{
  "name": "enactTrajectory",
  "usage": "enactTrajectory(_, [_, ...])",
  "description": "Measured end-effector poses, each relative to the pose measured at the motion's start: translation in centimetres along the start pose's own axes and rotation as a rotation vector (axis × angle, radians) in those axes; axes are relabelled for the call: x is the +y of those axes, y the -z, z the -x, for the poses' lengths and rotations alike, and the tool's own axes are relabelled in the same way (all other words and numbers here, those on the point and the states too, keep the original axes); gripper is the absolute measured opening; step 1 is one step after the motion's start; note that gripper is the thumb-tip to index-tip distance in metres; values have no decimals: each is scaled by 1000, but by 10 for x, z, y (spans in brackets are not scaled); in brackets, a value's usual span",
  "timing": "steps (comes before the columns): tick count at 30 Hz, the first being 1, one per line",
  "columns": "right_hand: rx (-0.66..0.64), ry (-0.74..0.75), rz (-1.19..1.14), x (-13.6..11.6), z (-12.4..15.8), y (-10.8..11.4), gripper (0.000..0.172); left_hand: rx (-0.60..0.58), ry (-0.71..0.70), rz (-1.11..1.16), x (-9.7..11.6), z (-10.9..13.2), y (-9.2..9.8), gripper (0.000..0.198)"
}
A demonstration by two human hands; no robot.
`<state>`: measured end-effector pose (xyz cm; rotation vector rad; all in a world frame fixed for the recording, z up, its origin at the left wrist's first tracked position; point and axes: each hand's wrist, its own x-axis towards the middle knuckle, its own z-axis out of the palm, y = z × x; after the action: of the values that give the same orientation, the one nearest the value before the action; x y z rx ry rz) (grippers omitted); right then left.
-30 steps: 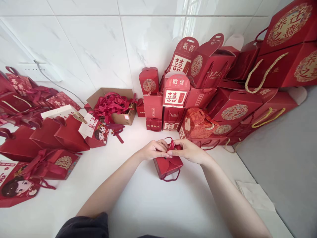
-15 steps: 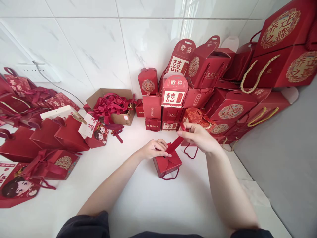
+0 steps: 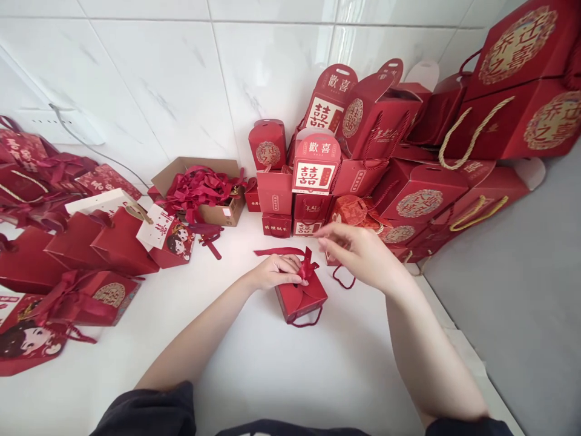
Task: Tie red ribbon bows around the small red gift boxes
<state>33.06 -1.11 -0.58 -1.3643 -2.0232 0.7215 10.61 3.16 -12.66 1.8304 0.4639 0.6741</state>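
A small red gift box [image 3: 302, 298] with cord handles stands on the white table [image 3: 290, 369] in front of me. A red ribbon [image 3: 290, 254] is knotted at its top, and one end lies out to the left. My left hand [image 3: 275, 272] rests against the box's top left, its fingers pinched on the ribbon at the knot. My right hand [image 3: 358, 251] hovers just to the right of the box and above it, fingers loosely spread, holding nothing that I can see.
A stack of red gift boxes and bags [image 3: 408, 157] fills the back right corner against the tiled wall. A cardboard box of red ribbons [image 3: 204, 191] sits at the back. Folded red bags [image 3: 82, 248] lie on the left. A grey floor [image 3: 521, 290] drops off at right.
My right hand had pulled a ribbon end up and to the right; it has now let go and opened. The ribbon end now lies to the left of the knot.
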Motion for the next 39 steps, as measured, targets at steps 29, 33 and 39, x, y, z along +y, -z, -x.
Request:
enactTrajectory(29, [-186, 228, -48, 37, 3, -36, 42, 37, -27, -39, 4, 3, -3, 23])
enactTrajectory(33, [-261, 304, -37, 37, -3, -40, 16, 27, -26, -27, 3, 3, -3, 19])
enactTrajectory(39, [-427, 225, -409, 48, -13, -43, 27, 15, -38, 13, 4, 1, -3, 16])
